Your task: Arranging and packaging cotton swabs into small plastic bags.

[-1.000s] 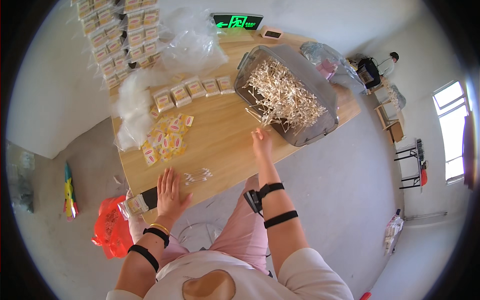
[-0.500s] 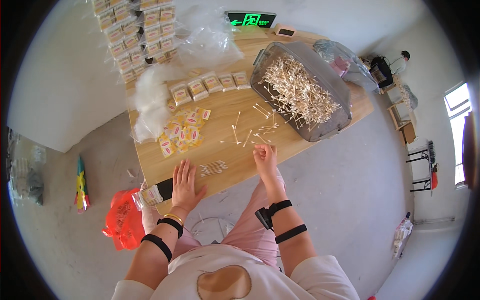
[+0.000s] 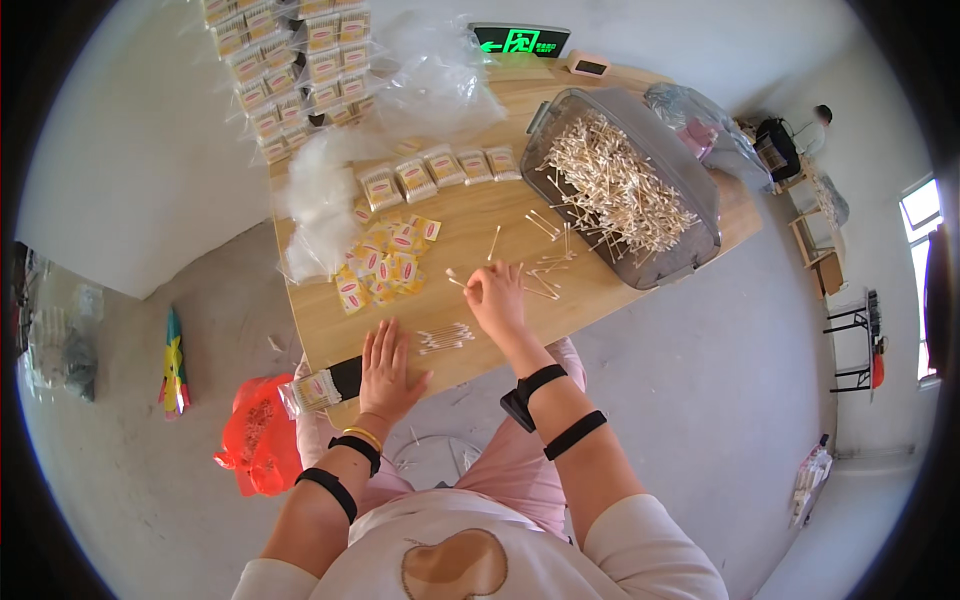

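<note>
My right hand [image 3: 497,303] is over the middle of the table, fingers pinched on a cotton swab [image 3: 454,279] that sticks out to the left. Loose cotton swabs [image 3: 548,230] lie scattered just beyond and beside it. Fingers stretched, my left hand [image 3: 388,372] rests flat at the near edge of the wooden table [image 3: 470,215]. Between the hands lies a small, roughly lined-up row of swabs [image 3: 445,337]. Left of my left hand, a clear packet of swabs [image 3: 316,390] sits by a flat black piece [image 3: 347,379] at the table's corner.
A grey plastic bin [image 3: 711,215] with a heap of swabs [image 3: 620,180] stands at the right. Yellow-and-white cards [image 3: 385,265], a row of filled packets [image 3: 440,166] and clear plastic bags [image 3: 322,205] occupy the left and back. A red bag [image 3: 258,440] is on the floor.
My right hand has moved leftward over the loose swabs, and a swab now shows in its pinch. The left hand stays flat on the table. The whole view has shifted slightly.
</note>
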Action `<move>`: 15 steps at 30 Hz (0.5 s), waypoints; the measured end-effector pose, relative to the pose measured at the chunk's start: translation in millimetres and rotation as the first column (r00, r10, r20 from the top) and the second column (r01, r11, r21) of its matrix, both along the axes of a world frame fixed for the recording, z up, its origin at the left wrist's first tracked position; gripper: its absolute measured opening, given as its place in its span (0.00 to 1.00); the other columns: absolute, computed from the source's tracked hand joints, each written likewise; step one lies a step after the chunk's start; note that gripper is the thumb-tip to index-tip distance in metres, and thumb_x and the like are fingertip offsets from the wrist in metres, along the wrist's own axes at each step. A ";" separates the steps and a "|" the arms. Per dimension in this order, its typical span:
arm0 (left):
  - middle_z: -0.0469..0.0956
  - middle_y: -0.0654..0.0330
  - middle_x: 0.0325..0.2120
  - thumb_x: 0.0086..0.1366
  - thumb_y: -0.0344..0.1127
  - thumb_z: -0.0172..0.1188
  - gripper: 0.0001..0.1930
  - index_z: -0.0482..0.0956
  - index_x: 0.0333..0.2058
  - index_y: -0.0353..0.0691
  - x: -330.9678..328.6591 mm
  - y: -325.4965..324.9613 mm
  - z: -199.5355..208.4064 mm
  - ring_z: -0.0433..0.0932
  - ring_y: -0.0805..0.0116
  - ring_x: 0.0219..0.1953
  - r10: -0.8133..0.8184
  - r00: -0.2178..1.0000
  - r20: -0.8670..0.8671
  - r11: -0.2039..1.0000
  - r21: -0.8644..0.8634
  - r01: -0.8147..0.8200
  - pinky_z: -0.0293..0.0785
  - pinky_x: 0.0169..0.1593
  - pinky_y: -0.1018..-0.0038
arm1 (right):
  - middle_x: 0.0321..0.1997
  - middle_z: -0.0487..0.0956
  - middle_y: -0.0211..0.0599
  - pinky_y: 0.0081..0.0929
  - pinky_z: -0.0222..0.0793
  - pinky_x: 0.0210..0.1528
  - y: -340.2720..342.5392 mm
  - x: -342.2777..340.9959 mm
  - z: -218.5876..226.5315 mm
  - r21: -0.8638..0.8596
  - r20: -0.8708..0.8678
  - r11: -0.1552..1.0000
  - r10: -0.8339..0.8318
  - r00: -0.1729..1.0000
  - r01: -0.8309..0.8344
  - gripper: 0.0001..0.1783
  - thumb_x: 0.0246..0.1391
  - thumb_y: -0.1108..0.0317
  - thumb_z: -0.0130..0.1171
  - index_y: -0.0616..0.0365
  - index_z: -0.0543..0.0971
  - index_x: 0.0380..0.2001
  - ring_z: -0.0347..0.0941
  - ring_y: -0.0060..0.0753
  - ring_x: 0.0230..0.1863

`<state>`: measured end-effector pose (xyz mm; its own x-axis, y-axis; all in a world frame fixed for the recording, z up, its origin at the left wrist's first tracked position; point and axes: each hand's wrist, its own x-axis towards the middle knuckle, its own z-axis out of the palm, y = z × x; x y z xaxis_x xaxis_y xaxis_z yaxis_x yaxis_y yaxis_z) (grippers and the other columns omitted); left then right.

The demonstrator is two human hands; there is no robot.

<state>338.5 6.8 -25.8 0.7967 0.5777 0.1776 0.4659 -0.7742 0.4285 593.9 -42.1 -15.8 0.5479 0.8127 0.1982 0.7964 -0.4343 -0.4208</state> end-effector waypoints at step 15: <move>0.57 0.44 0.70 0.62 0.53 0.64 0.39 0.64 0.65 0.34 0.8 -1.1 3.5 0.52 0.48 0.75 -0.007 1.000 -0.014 1.000 -0.004 0.007 0.45 0.76 0.50 | 0.44 0.76 0.40 0.47 0.67 0.54 32.2 25.5 -24.1 -0.020 -0.013 0.998 -0.062 0.998 0.062 0.09 0.51 0.61 0.70 0.50 0.81 0.31 0.71 0.50 0.51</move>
